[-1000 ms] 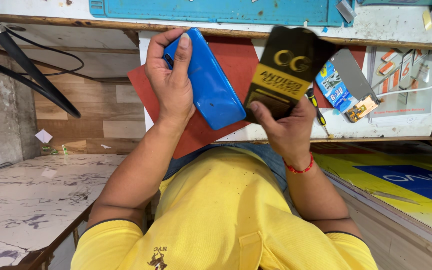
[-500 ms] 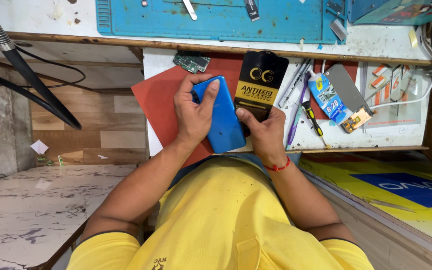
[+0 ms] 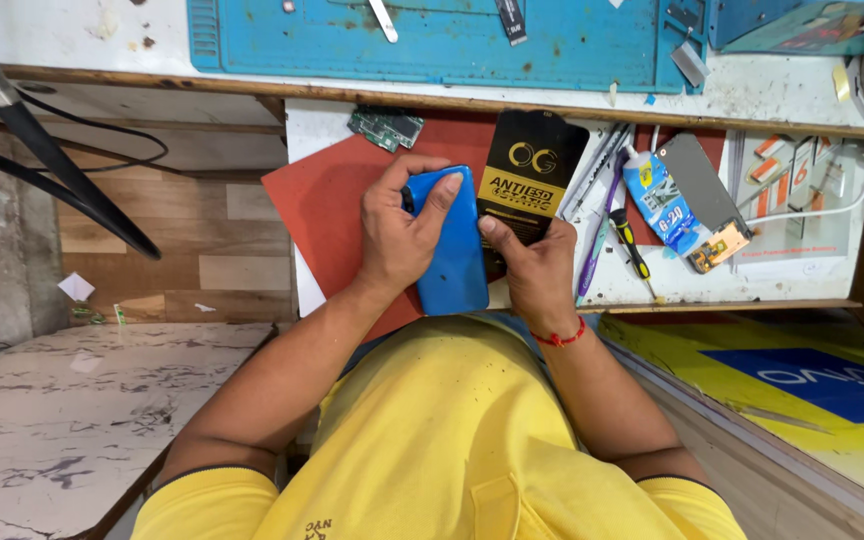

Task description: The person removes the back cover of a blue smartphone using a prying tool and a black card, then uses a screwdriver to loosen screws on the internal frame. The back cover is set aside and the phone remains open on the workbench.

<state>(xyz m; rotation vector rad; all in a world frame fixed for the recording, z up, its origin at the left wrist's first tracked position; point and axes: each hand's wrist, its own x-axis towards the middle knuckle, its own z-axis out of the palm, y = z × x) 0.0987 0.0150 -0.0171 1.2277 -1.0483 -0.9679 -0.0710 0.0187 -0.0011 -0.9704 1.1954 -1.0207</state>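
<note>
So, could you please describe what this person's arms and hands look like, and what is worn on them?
Both hands are bare, no gloves. The left hand has nothing on its wrist. The right hand has a thin red thread bracelet at the wrist. Both forearms are bare; short yellow sleeves with dark edging cover the upper arms.

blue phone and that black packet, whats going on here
A person in a yellow shirt holds a blue phone in the left hand, back side up, over a red mat. The right hand holds a black flat packet beside the phone. On the white work surface to the right lie a small glue bottle, a screwdriver and other small tools. A green circuit board sits at the mat's top edge.
</note>
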